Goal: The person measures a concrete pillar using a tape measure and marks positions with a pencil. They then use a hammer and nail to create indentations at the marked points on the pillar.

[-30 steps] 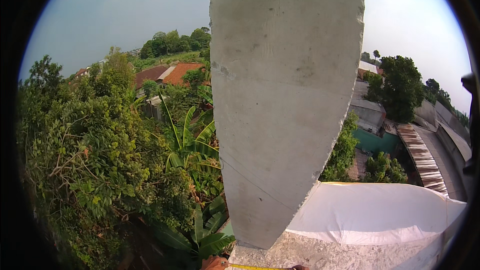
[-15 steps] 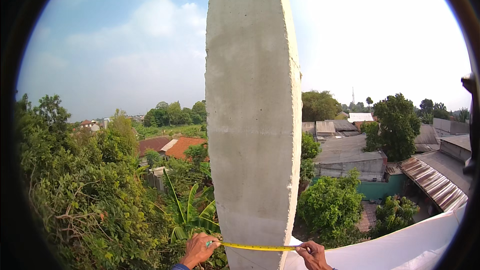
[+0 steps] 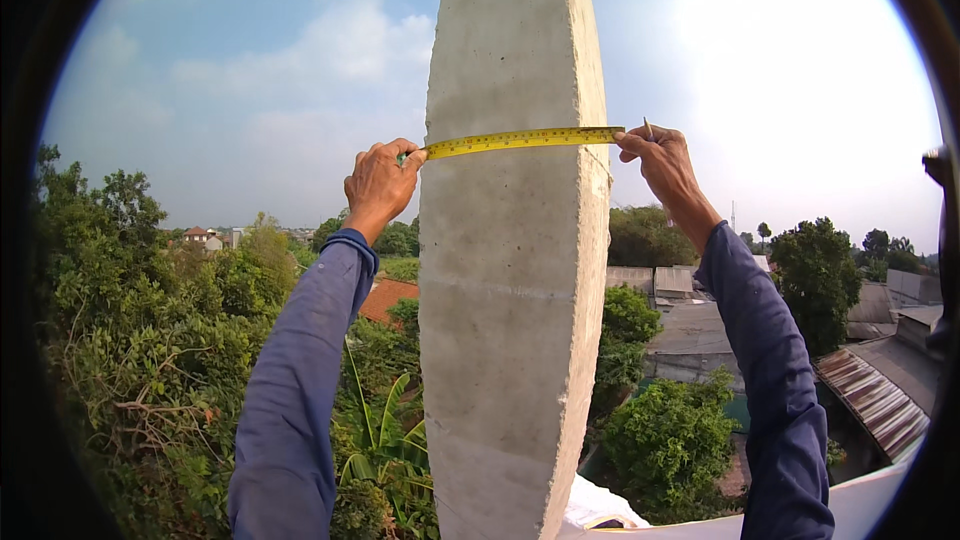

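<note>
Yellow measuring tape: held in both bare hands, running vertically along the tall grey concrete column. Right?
Not vertically: head view shows the yellow measuring tape running roughly horizontally across the tall grey concrete column, held in the bare left hand and bare right hand.

Concrete column (image 3: pixel 500 340): top and foot cut off by the upper and lower edges; rear face hidden. Yellow tape (image 3: pixel 515 140): markings too small to read; left end concealed by the left hand (image 3: pixel 382 180), as is most of a greenish item (image 3: pixel 402 159), kind undetermined. Slim stick (image 3: pixel 648 128): lower part obscured by the right hand (image 3: pixel 662 165). Left sleeve (image 3: pixel 290 420) and right sleeve (image 3: pixel 770 380): cut off below.
</note>
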A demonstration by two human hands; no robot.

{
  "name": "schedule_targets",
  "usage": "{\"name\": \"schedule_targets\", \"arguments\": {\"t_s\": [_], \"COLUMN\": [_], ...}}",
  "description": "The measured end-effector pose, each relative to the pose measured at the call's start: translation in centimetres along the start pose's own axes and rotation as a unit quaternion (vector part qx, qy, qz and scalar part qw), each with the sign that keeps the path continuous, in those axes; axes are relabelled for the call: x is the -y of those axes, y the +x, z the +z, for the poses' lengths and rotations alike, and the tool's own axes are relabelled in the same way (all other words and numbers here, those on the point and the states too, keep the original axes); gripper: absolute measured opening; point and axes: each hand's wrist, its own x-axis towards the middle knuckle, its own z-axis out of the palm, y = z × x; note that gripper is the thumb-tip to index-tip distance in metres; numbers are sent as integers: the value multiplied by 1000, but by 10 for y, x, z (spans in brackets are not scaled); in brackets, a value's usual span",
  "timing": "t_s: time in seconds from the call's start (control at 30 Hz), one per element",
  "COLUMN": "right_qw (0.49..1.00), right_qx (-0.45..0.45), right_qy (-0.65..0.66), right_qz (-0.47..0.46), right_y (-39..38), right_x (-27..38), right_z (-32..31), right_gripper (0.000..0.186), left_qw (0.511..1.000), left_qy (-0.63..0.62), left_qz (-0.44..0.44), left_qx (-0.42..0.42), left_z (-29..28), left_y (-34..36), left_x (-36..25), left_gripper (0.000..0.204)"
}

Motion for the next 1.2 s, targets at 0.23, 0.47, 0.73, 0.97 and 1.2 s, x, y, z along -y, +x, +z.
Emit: {"name": "schedule_targets", "arguments": {"t_s": [0.23, 0.47, 0.73, 0.97, 1.2], "right_qw": [997, 977, 959, 936, 854], "right_qx": [-41, -90, -117, -136, -160], "right_qy": [-58, -191, -256, -324, -487], "right_qz": [24, 13, 31, -25, -90], "right_y": [102, 166, 185, 193, 190], "right_x": [38, 55, 42, 36, 49], "right_z": [30, 59, 74, 83, 82], "right_gripper": [39, 35, 31, 41, 39], "left_qw": [996, 997, 999, 999, 998], "left_qy": [-65, -79, -47, -17, 26], "left_qz": [-48, -10, 9, 35, 49], "left_qx": [28, -1, 22, -35, -18], "left_z": [15, 50, 82, 103, 103], "left_y": [102, 174, 204, 235, 257], "left_x": [5, 17, 22, 32, 28], "left_gripper": [29, 31, 37, 34, 39]}}
